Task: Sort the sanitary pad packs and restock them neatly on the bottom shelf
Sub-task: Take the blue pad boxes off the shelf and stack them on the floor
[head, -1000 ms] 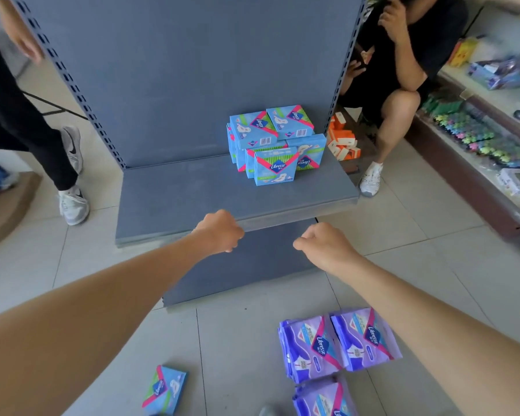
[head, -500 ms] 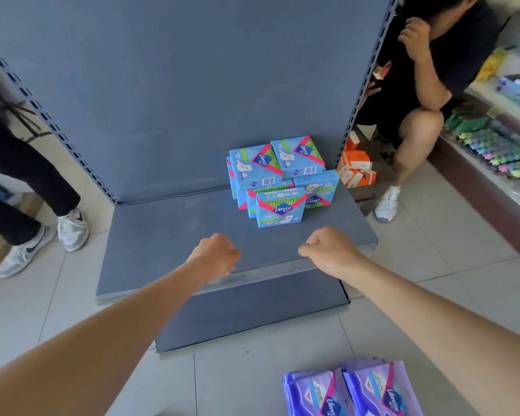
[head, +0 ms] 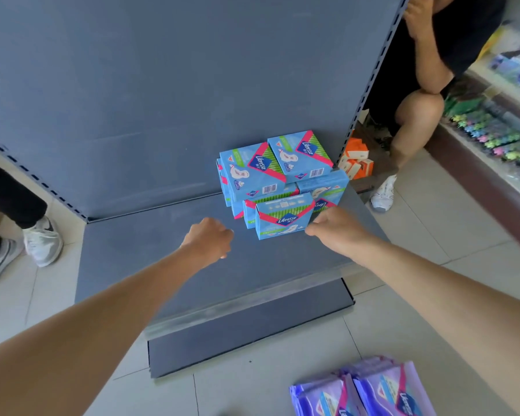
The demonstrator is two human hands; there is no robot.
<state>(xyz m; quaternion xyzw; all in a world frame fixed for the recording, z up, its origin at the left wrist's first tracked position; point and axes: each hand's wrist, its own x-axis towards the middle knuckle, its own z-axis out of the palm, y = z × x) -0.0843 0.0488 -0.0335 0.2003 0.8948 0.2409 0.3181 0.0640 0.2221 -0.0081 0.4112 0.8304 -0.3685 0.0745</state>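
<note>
Several blue Libresse pad packs (head: 278,171) are piled at the back right of the grey bottom shelf (head: 162,253). One blue pack (head: 282,220) stands upright at the front of the pile. My right hand (head: 338,232) reaches its right edge, with thumb and fingertips touching the pack. My left hand (head: 210,238) hovers over the shelf just left of the pile, its fingers curled into a fist that holds nothing. Purple pad packs (head: 367,391) lie on the tiled floor at the bottom right.
A crouching person (head: 418,115) is beside the shelf's right upright, with orange boxes (head: 356,162) on the floor there. Another person's legs and sneakers (head: 42,241) stand at the left. A stocked display shelf (head: 493,133) runs along the right.
Both hands have moved forward over the shelf toward the blue pile. My right hand has opened from a fist and reached the front pack. The view has moved closer to the shelf.
</note>
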